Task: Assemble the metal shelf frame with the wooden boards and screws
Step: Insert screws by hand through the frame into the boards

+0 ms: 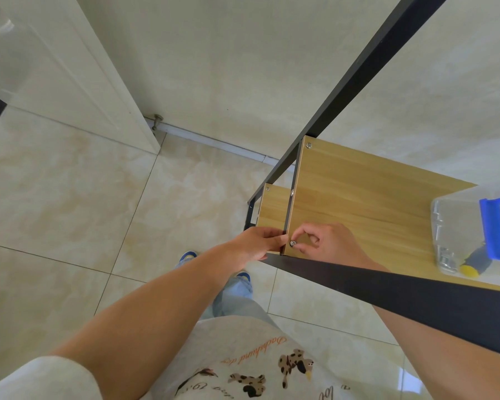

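Observation:
A black metal shelf frame [355,73] stands on the tiled floor, with a wooden board [358,203] set in its upper level and a second board [273,209] lower down. A silver screw [293,243] sits at the near left corner of the upper board. My right hand [326,241] pinches that screw between thumb and fingertips. My left hand [257,243] grips the frame's corner post just left of the screw. Another screw [309,145] shows at the board's far left corner.
A clear plastic box [471,226] with a blue handle rests on the upper board at right, holding screws and a yellow-tipped tool. A white door [70,67] and a door stop [157,121] lie to the left. The frame's near bar [416,298] crosses my right forearm.

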